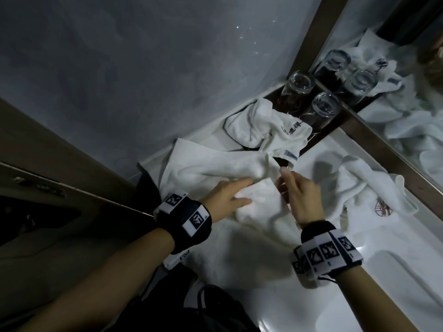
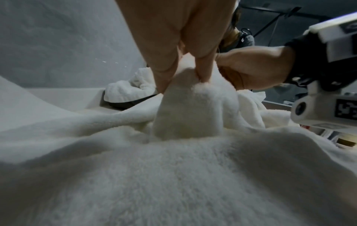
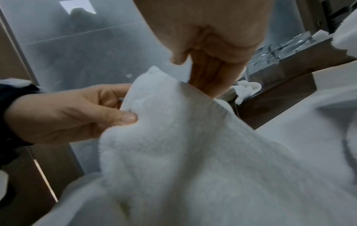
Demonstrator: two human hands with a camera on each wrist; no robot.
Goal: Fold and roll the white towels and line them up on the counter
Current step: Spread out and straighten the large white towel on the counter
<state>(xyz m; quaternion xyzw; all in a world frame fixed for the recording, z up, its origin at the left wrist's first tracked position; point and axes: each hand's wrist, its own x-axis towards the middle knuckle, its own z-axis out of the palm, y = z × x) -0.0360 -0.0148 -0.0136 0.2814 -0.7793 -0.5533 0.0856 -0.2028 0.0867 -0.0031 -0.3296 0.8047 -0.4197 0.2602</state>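
The white counter [image 1: 374,279] runs off the frame's lower right, and a big towel [image 1: 239,264] spread over its left part hides the near-left edge; where that towel ends towards the person is lost in shadow. A mirror [image 1: 407,97] along the right cuts off at the frame's corner and doubles the glasses and cloths, so the real back edge is the brown frame strip. Bare counter lies to the right of the hands, towards a crumpled towel with a round emblem [image 1: 374,195]. Another crumpled towel, with dark lettering [image 1: 261,127], lies on a dark tray [image 1: 309,140], covering most of it, beside two upturned glasses [image 1: 318,113].

Between the hands a small towel [image 1: 259,204] is lifted off the big one. The left hand [image 1: 227,196] pinches its left edge between thumb and fingers, plainly seen from the right wrist. The right hand [image 1: 299,197] holds the other side with fingers curled behind the cloth; its fingertips are hidden by the fabric.
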